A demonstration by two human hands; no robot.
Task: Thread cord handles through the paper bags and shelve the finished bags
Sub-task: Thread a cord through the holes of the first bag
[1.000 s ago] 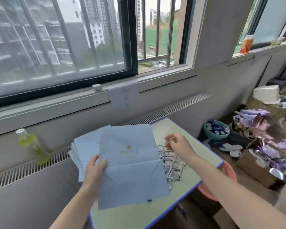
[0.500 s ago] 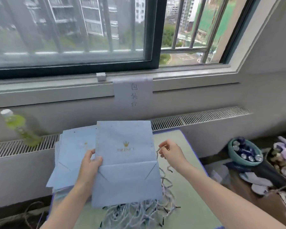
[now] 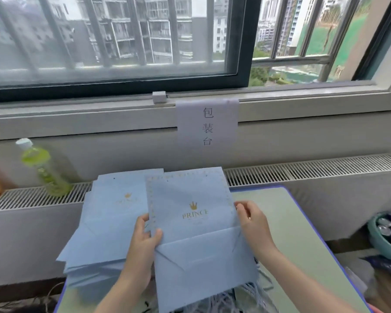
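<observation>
Right hand (image 3: 253, 222) moved in from the cords (image 3: 246, 297) to the bag's right edge, fingers curled there; can't tell what it pinches. Left hand (image 3: 142, 247) pinches the flat blue paper bag (image 3: 196, 236), thumb on front, above the desk (image 3: 280, 222). Bag stack (image 3: 108, 222) lies left.

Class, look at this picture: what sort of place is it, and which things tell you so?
Probably a small packing workstation by a window: a paper sign reading "packing table", a stack of flat blue bags, and loose cords on the table.
</observation>
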